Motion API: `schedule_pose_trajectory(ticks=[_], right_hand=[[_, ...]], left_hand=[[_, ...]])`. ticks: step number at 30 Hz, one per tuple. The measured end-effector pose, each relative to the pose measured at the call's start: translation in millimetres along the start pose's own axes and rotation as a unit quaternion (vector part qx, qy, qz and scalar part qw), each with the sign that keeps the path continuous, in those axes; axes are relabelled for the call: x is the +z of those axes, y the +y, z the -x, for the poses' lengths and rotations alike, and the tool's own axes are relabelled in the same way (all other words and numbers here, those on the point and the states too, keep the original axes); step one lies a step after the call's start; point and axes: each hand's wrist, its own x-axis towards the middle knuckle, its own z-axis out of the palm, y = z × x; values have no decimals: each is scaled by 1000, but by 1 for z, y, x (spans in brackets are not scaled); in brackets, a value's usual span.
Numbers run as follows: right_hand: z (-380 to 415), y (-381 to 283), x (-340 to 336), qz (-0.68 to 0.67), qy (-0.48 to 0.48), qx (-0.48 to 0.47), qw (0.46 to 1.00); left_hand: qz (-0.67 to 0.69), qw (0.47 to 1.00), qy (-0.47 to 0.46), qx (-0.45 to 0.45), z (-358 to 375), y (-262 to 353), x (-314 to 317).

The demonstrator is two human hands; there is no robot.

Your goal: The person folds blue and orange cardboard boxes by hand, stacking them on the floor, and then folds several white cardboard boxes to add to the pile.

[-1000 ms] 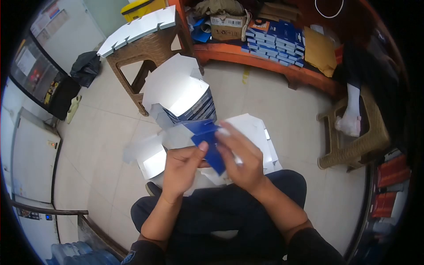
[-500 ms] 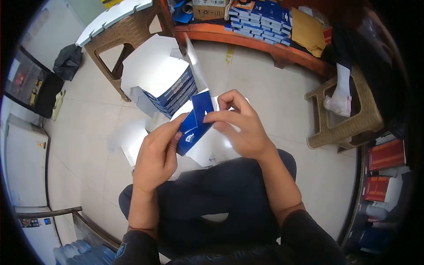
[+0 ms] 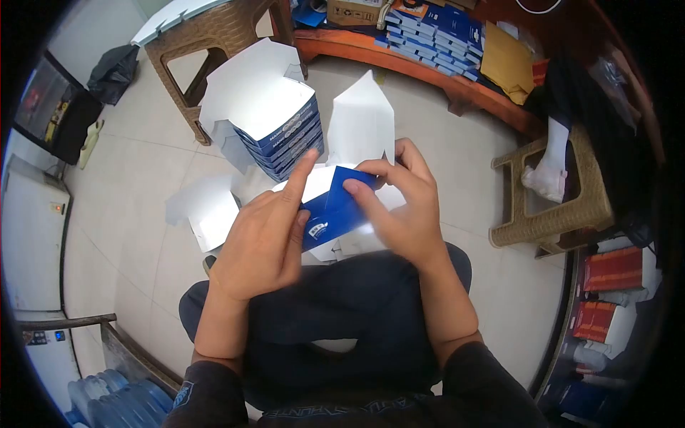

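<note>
Between my hands, above my lap, is a blue cardboard box (image 3: 335, 218) with a white printed logo, its panels partly folded and its inner side white. My left hand (image 3: 258, 241) holds its left end with the thumb on the blue face, while the index finger points out straight. At the upper right, my right hand (image 3: 408, 207) pinches a blue flap between thumb and fingers. Just behind the box a white cardboard panel (image 3: 362, 121) with a peaked top stands up. A stack of blue printed cartons (image 3: 285, 146) with white insides rises beyond my left hand.
White cardboard (image 3: 215, 220) lies left of my knees. A brown plastic stool (image 3: 207, 53) bearing white sheets is behind the stack. On the orange shelf (image 3: 371, 53) sit blue boxes (image 3: 435, 39) and a yellow envelope (image 3: 508, 64). Another person's foot (image 3: 546, 182) rests by a stool at right.
The blue box has turned to lie flatter, and my right thumb now presses its flap. My left index finger has lifted straight. The white peaked panel shows more fully.
</note>
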Motion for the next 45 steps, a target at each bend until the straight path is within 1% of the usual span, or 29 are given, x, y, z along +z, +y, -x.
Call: schedule_pose_trajectory(ticks=[2, 5, 6, 8, 9, 10, 13, 14, 17, 18, 19, 21, 23, 24, 27, 28, 30, 31, 32, 33, 34, 36, 38, 40, 41, 42, 43, 44, 45], right_hand=[[4, -7, 5, 35, 23, -9, 999], [3, -23, 6, 115, -9, -84, 990], [3, -25, 7, 112, -27, -105, 988], [5, -24, 10, 76, -53, -96, 991], [6, -24, 12, 57, -66, -92, 992], [8, -23, 11, 69, -79, -88, 991], [4, -26, 12, 55, -54, -102, 992], [4, -18, 5, 9, -105, -137, 985], [4, -6, -2, -145, -32, -112, 983], [2, -2, -4, -83, -6, -83, 993], [2, 2, -2, -39, 15, -16, 999], [0, 20, 6, -59, 46, 91, 993], [3, 40, 11, -207, -21, 146, 967], [3, 45, 11, -279, -55, 170, 944], [2, 18, 10, -422, -103, 162, 886], [2, 6, 10, -428, -65, 176, 884], [5, 2, 18, -411, 1, 132, 902], [6, 2, 20, -401, 34, 111, 909], [10, 8, 25, -303, 58, 61, 949], [16, 18, 32, -201, 80, 11, 976], [18, 25, 36, -95, 101, -41, 990], [21, 31, 37, -6, 45, -113, 993], [23, 31, 38, 38, -2, -153, 987], [16, 8, 26, 19, -64, -83, 994], [17, 11, 26, -23, -86, -62, 994], [17, 11, 26, -64, -106, -39, 991], [14, 10, 25, -104, -124, -15, 987], [14, 5, 17, -180, -118, -1, 977], [10, -1, 11, -255, -110, 12, 961]], left_hand=[[0, 1000, -10, -10, 1, 0, -1], [-26, 999, -4, 39, 0, -2, -4], [-20, 999, 9, 43, 2, -4, -5], [-8, 998, 36, 51, 5, -11, -3], [6, 998, 58, 33, 6, -13, 0], [18, 996, 82, 16, 7, -15, 3], [25, 989, 142, -43, 7, -21, 4], [39, 983, 167, -63, 9, -32, 5], [209, 944, 226, -117, 19, -61, -3], [294, 916, 256, -99, 12, -57, -5], [305, 914, 252, -93, 8, -51, -10], [329, 909, 241, -83, 1, -40, -19], [279, 930, 229, -70, 8, -51, -18], [328, 915, 228, -61, 7, -56, -13], [522, 800, 267, -126, 16, -69, 3], [540, 797, 242, -125, 19, -78, 6], [358, 891, 203, -189, 12, -88, 7], [261, 923, 180, -218, 5, -87, 7], [159, 941, 156, -254, 3, -80, 13], [229, 926, 206, -220, -2, -61, 20], [259, 915, 205, -231, -6, -47, 20], [272, 917, 211, -202, -7, -30, 29], [228, 942, 203, -140, -5, -21, 39], [162, 966, 165, -117, -2, -16, 40], [123, 976, 137, -115, -1, -15, 39], [141, 965, 171, -138, -2, -19, 38], [161, 952, 206, -159, -4, -22, 36], [249, 913, 222, -237, -3, -19, 32], [333, 859, 234, -310, -3, -17, 29]])
